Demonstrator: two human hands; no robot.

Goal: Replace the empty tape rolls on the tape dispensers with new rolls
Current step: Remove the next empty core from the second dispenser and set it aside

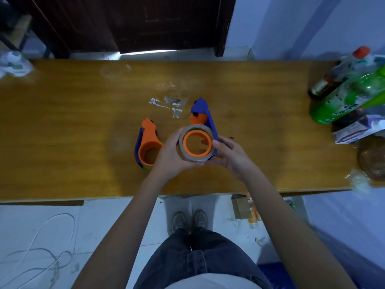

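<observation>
A blue and orange tape dispenser (201, 113) is held above the middle of the wooden table (83, 126). A brown tape roll (196, 157) sits around its orange hub. My left hand (169, 153) wraps the roll's left side. My right hand (231, 155) grips the dispenser's blue frame on the right, thumb against the roll. A second dispenser (147, 142), orange with a blue side, lies on the table just left of my left hand; its hub carries no roll.
Bottles (341, 94) and a crumpled carton (358, 130) crowd the table's right end, with a glass jar (373, 157) nearer me. White scraps (168, 105) are stuck to the table behind the dispensers. A crumpled bag (14, 63) lies at the far left corner.
</observation>
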